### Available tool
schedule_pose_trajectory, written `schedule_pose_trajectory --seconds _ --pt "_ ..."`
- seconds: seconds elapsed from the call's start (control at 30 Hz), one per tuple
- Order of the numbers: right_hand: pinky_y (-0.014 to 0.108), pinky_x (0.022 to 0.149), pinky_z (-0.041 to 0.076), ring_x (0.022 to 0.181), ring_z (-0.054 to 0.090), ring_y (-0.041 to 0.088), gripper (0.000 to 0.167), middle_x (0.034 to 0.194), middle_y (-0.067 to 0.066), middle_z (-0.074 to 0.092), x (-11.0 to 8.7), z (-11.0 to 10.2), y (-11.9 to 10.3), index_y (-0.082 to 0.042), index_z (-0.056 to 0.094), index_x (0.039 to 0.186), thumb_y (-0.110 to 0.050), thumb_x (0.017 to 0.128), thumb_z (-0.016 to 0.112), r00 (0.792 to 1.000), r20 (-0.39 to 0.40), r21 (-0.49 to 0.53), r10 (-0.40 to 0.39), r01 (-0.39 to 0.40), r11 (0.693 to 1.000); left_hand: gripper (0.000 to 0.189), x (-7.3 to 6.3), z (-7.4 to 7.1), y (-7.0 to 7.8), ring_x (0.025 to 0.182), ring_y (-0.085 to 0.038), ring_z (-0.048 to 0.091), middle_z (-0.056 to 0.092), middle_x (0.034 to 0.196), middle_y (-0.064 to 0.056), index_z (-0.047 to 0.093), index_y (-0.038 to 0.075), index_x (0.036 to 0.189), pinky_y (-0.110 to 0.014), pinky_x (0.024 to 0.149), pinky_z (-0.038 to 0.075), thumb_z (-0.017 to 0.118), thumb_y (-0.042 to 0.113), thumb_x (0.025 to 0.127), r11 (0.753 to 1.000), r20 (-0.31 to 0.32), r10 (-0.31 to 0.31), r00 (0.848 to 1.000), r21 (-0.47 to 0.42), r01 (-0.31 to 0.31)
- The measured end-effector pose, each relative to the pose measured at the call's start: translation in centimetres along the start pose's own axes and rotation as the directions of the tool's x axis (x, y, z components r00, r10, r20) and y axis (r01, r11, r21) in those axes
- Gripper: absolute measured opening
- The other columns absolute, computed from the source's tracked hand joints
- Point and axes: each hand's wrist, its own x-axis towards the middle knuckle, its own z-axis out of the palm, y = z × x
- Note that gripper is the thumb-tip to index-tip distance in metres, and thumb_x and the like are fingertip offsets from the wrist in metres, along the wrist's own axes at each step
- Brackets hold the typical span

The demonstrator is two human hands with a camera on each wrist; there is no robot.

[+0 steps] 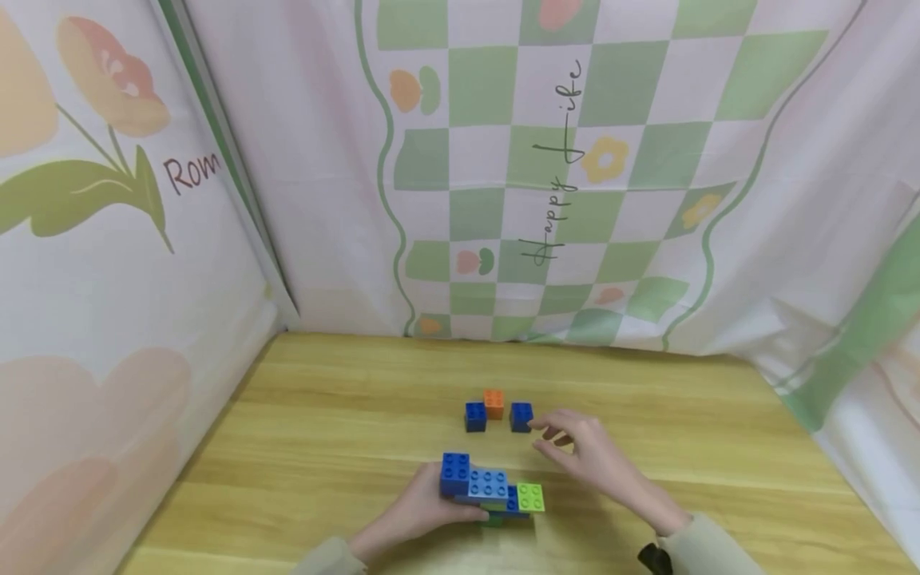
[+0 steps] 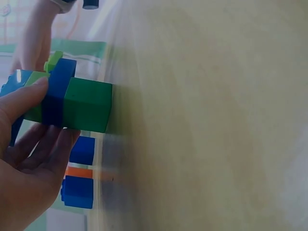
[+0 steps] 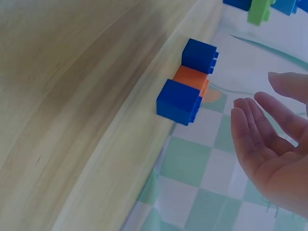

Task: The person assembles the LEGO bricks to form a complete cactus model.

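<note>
My left hand [image 1: 431, 501] grips a stack of joined toy bricks, thumb on one side and fingers on the other. In the left wrist view the stack shows a dark green brick [image 2: 89, 105] at its bottom, then a blue brick [image 2: 58, 94] and light green and lighter blue ones. From the head view a dark blue brick [image 1: 455, 473] tops its left end and a lime brick [image 1: 530, 497] juts out at the right. My right hand [image 1: 585, 451] hovers beside the right-hand loose blue brick [image 1: 521, 417], its fingers loosely bent and holding nothing.
Another blue brick [image 1: 475, 417] and an orange brick [image 1: 493, 403] stand farther back on the wooden table [image 1: 345, 399]. A patterned curtain [image 1: 481, 216] hangs along the table's far edge, and a printed cloth wall [image 1: 108, 303] borders the left side.
</note>
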Motion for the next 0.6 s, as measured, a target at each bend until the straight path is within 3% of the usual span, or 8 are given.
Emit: schedule_pose_trajectory --seconds 0.17,0.37,0.6 --pt "0.017 0.065 0.059 0.078 0.069 0.017 0.02 0.097 0.016 0.073 0.4 0.3 1.0 0.0 0.07 0.103 -0.001 0.083 0.074 0.999 -0.026 0.004 0.033 -0.033 0.999 0.043 0.0 -0.1 0.2 0.103 -0.005 0.07 0.075 0.115 0.001 0.068 0.022 0.119 -0.019 0.094 0.054 0.083 0.024 0.079 1.0 0.008 -0.021 1.0 -0.016 0.021" --pt "0.017 0.066 0.059 0.079 0.07 0.023 0.024 0.1 0.019 0.072 0.9 0.5 2.0 0.004 0.069 0.105 0.004 0.081 0.074 0.995 -0.022 0.005 0.099 -0.099 0.995 0.041 -0.2 -0.1 0.5 0.102 -0.005 0.071 0.075 0.114 0.0 0.068 0.02 0.118 -0.018 0.094 0.054 0.083 0.023 0.079 1.0 0.006 -0.003 1.0 -0.007 0.003" --pt "0.011 0.067 0.056 0.081 0.071 0.023 0.024 0.103 0.018 0.072 1.5 0.8 3.1 0.003 0.069 0.107 0.0 0.084 0.074 0.985 0.002 -0.029 0.171 -0.171 0.985 0.042 -0.3 -0.2 0.9 0.102 -0.005 0.07 0.075 0.114 0.0 0.068 0.019 0.118 -0.019 0.094 0.053 0.083 0.024 0.079 1.0 -0.009 -0.014 1.0 0.013 0.014"
